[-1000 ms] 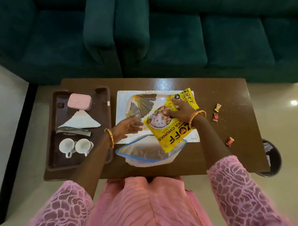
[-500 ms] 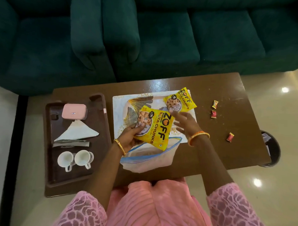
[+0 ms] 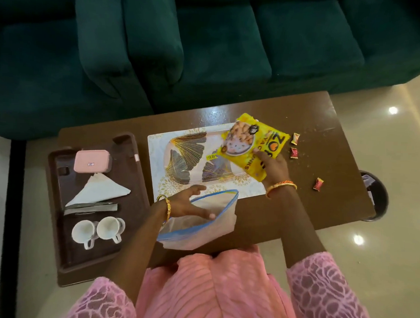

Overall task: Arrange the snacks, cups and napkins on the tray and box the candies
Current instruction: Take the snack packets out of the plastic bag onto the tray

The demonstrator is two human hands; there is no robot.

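While the brown tray (image 3: pixel 141 180) sits at the left end of the worktop (image 3: pixel 309 205), it holds a closed pink box (image 3: pixel 91 161) at its far end, a folded white napkin (image 3: pixel 99 190) below that, a flat silvery strip (image 3: pixel 90 209), and two white cups (image 3: pixel 98 230) side by side, handles toward the person. White patterned tray (image 3: pixel 156 157) lies mid-worktop, gold fan motifs on its bare centre. Clear zip bag (image 3: pixel 202 227) with blue rim lies at the near edge, mouth open; nothing visible inside.

Half a second back the left hand (image 3: pixel 190 203) held one yellow packet over the bag while a second lay on the white tray. Now the left hand is released, fingers spread, resting in the bag's mouth. Right hand (image 3: pixel 273 164) has shifted up and grips the yellow snack packets (image 3: pixel 250 146); whether one or two are stacked there cannot be told.

Packets rest over the far right corner of the white tray. Long axis runs diagonally, far-left to near-right; lettering reads upside down from the person's side.

Three wrapped candies (image 3: pixel 294 152) lie loose on the worktop, right of the packets.
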